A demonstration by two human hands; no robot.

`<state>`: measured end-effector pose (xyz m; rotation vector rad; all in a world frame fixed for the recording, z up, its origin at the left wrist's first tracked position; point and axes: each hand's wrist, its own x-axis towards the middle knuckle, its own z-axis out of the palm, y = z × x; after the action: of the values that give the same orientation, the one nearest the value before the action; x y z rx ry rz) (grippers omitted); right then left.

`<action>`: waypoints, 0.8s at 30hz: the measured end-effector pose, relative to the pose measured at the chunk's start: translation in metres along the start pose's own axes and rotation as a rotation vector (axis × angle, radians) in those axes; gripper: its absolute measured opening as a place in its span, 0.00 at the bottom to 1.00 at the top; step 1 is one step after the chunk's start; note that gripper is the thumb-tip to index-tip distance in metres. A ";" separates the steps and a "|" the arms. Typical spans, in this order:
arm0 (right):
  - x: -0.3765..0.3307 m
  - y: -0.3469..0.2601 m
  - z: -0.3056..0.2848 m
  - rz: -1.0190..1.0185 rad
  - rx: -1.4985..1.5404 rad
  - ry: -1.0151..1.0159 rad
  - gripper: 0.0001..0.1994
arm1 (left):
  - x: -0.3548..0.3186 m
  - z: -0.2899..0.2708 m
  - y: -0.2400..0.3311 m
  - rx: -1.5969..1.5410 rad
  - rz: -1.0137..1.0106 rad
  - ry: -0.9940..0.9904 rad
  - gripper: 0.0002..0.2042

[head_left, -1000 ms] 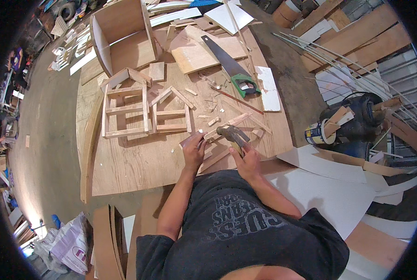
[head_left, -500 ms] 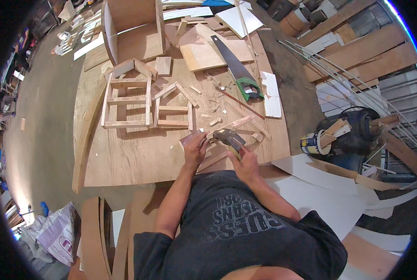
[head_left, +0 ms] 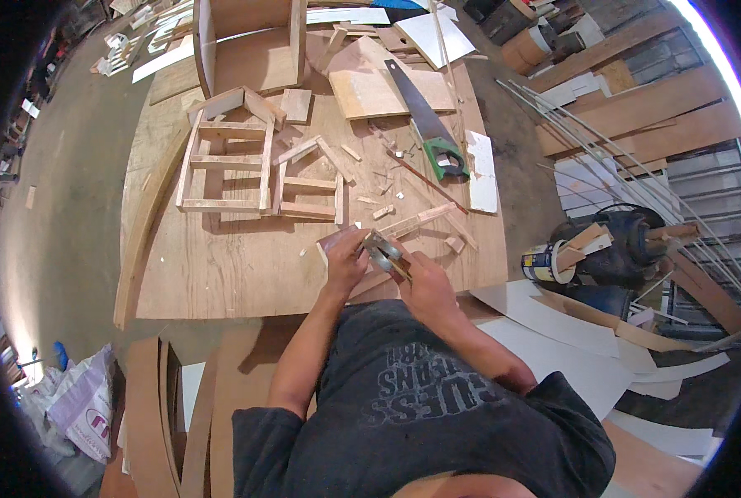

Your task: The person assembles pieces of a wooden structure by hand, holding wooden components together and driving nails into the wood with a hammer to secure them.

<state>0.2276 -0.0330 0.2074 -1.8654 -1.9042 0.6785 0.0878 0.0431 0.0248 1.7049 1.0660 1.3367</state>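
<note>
Near the front edge of the plywood-topped worktable [head_left: 212, 290], my right hand [head_left: 430, 289] is closed round a hammer. The metal head of the hammer [head_left: 382, 252] lies close against the fingers of my left hand [head_left: 349, 262]. Those left fingers are pinched together, and what they hold is hidden. Beside them, partly under my left hand, shows a small brownish wood piece [head_left: 330, 241]. Just beyond my hands lie thin wood strips [head_left: 420, 220] and small offcuts. Two house-shaped wooden frames stand to the left, a larger one [head_left: 225, 163] and a smaller one [head_left: 310, 184].
A green-handled handsaw [head_left: 427, 120] lies at the table's right beside a white board [head_left: 481, 170]. An open wooden box [head_left: 250, 50] stands at the back. A long curved timber [head_left: 148, 241] runs along the left edge. On the floor at right is a bucket [head_left: 545, 262] with offcuts.
The hammer head has turned and come nearer my left fingers, and my right hand has shifted slightly left. My view has tilted a little; the frames and saw lie as before.
</note>
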 end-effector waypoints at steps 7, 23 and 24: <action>-0.002 0.000 0.008 0.025 -0.072 0.010 0.34 | 0.006 -0.001 0.004 -0.018 0.016 -0.002 0.18; -0.007 -0.010 0.005 0.076 0.018 0.128 0.20 | 0.005 -0.003 0.004 0.100 0.015 -0.030 0.15; -0.008 -0.008 0.006 0.078 0.019 0.127 0.20 | 0.004 -0.004 0.006 0.086 -0.024 -0.036 0.15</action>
<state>0.2176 -0.0413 0.2081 -1.9317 -1.7477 0.5852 0.0852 0.0442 0.0328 1.7662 1.1349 1.2570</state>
